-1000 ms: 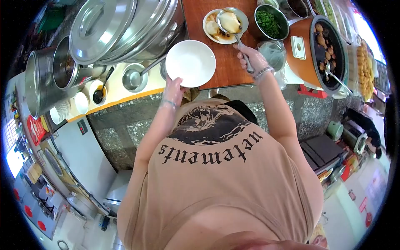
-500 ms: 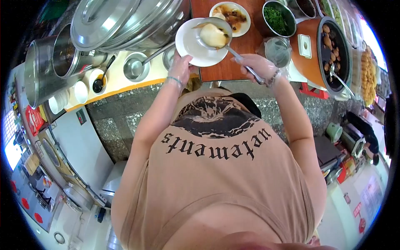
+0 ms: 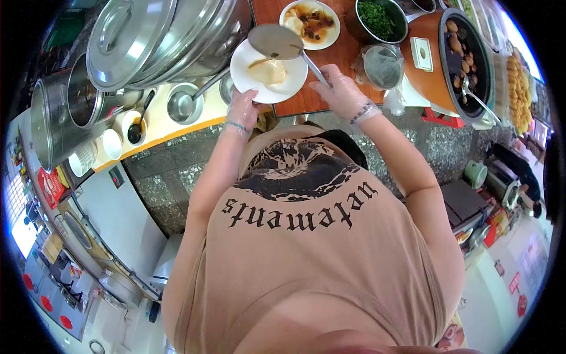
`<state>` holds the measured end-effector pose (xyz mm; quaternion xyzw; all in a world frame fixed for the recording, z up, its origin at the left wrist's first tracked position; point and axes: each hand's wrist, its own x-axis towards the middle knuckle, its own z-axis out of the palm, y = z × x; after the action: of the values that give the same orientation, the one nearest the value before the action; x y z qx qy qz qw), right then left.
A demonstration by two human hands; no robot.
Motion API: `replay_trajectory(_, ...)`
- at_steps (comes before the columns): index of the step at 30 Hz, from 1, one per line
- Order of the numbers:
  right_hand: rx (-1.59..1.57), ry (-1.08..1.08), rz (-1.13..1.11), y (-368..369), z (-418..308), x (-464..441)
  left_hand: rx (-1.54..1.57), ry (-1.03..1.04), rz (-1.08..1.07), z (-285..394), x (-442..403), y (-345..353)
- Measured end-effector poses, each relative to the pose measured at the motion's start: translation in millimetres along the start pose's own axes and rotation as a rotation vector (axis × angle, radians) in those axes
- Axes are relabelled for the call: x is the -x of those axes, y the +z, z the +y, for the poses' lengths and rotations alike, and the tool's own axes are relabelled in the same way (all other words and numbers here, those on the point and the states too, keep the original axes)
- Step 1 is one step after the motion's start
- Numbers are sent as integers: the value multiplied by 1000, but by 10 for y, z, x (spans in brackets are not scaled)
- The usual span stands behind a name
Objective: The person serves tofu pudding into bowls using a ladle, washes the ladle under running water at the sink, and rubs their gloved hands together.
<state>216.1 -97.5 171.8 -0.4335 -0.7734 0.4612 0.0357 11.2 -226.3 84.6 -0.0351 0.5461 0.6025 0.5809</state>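
My left hand [image 3: 242,111], in a clear plastic glove, pinches the near rim of a white plate [image 3: 240,68]. A soft pale piece of food [image 3: 268,72] with brown sauce on it lies in the plate. My right hand [image 3: 343,93], also gloved, is closed around the handle of a metal ladle [image 3: 275,42]. The ladle's round bowl is tipped over the far side of the plate, and I cannot make out what is left in it. Just beyond, a second white plate [image 3: 335,26] holds pale food under brown sauce.
A metal pot of chopped green herbs [image 3: 377,17] and a bag-lined container [image 3: 382,66] stand to the right. Further right is a large cooker of eggs in dark liquid [image 3: 466,59]. Big steel pots [image 3: 194,50], another ladle [image 3: 184,106] and white bowls [image 3: 112,143] are left.
The ladle has tipped over, and the pale food it held now lies in the plate. My right hand has shifted left and turned. The view has shifted slightly.
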Motion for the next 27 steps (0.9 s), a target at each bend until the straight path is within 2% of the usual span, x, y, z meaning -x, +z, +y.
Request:
replay_trajectory(1, -1, 0, 0, -52, -40, 4, -13, -3, 20, -10, -1, -8)
replay_trajectory(3, -421, 372, -74, -203, -158, -3, -26, -2, 40, -3, -4, -9)
replay_trajectory(4, -580, 383, -6, -172, -76, -69, -28, -7, 44, -2, 4, -8)
replay_trajectory(7, -634, 409, 96, -145, 145, -348, -41, -13, 59, -37, 96, -52)
replay_trajectory(14, -672, 469, 182, 283, 618, -870, 17, -3, 74, -55, 197, -188)
replay_trajectory(23, -555, 546, 221, 376, 418, -878, 30, -16, 79, -24, 242, -313)
replay_trajectory(27, -638, 530, 199, 505, 499, -934, 31, -12, 90, -25, 266, -340)
